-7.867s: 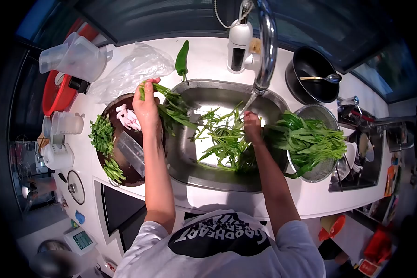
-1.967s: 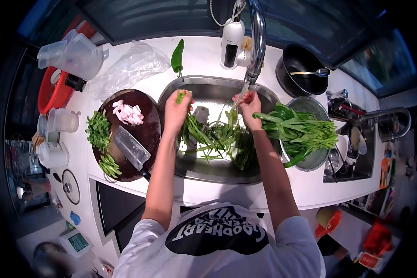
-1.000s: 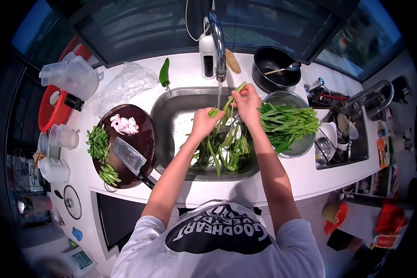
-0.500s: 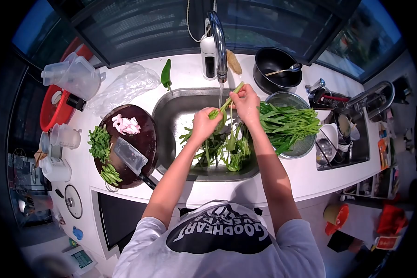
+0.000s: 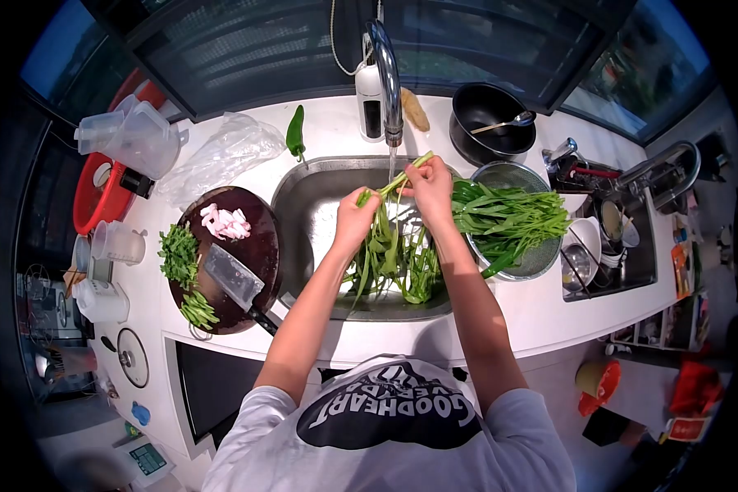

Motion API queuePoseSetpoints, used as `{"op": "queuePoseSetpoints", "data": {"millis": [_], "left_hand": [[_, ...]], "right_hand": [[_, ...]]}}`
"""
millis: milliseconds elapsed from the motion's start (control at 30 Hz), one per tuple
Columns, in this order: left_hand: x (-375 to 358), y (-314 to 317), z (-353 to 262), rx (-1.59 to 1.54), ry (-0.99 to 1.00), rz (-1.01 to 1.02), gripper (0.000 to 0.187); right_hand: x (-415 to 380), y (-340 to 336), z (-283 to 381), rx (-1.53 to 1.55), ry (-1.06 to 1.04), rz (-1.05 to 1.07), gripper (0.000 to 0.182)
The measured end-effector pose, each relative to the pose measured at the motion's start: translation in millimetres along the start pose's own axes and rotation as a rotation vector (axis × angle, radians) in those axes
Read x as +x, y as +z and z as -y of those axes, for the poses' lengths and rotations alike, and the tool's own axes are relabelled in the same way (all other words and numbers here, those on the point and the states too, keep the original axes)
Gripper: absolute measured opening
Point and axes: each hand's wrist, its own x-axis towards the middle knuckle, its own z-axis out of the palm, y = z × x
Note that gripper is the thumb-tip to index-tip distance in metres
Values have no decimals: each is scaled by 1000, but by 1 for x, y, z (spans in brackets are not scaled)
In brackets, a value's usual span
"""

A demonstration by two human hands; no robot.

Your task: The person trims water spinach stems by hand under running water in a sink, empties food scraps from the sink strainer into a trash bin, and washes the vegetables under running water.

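Over the steel sink, my left hand is closed on green stems, with leaves hanging below it. My right hand pinches the pale upper part of the same stems. Water runs from the curved faucet just behind the stems. More leafy greens hang or lie in the sink under my hands. To the right, a mesh colander holds a heap of long green leaves, close to my right wrist.
On the left, a dark round board bears a cleaver, chopped greens and pale pink-white pieces. Behind the sink are a green pepper, a plastic bag and a black pot. Dishes fill a second sink at right.
Both hands have moved slightly, my left one down and to the left, my right one down. The stems between them lie a little lower, and the hanging leaves have shifted.
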Motion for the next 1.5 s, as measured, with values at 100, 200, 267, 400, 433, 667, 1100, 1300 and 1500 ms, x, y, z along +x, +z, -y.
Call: {"op": "queuePoseSetpoints", "data": {"millis": [100,200,267,400,433,667,1100,1300,1500], "left_hand": [[-2,-19,7,41,-28,-61,16],[-4,-35,8,25,-71,-105,18],[-1,-40,9,65,-39,-109,19],[2,-45,-16,50,77,-114,19],[4,-47,-24,25,62,-91,18],[28,-19,-40,-77,82,149,19],[76,-24,-39,-443,40,-43,21],[72,-59,-61,-338,96,-16,23],[53,-25,-56,65,69,131,30]], "right_hand": [[6,-5,11,16,-62,-98,12],[11,-12,17,-64,-55,-18,13],[16,-14,13,-106,-37,23,14],[16,-17,11,-591,-101,86,26],[17,-19,5,-714,-136,137,30],[5,10,-15,-213,-185,567,41],[11,1,-30,-523,-380,353,25],[7,-21,-51,-707,-252,415,39],[-17,40,-8,-276,-342,655,91]]}}
